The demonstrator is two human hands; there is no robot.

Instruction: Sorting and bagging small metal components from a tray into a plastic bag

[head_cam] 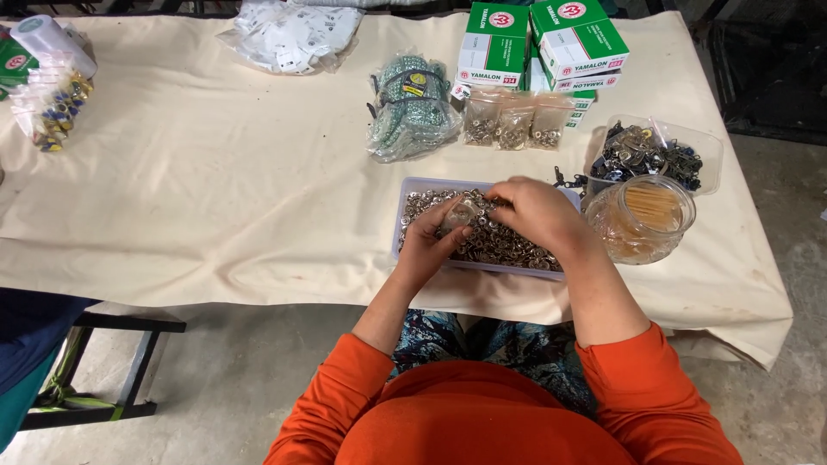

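Cream cloth (215, 172) over table; bare concrete floor (224, 379).

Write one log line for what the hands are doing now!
left hand: holds small clear bag | right hand: over tray of metal rings | jar: beside tray

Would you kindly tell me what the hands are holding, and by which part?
The left hand pinches a small clear bag by its lower end; the right hand touches its top.
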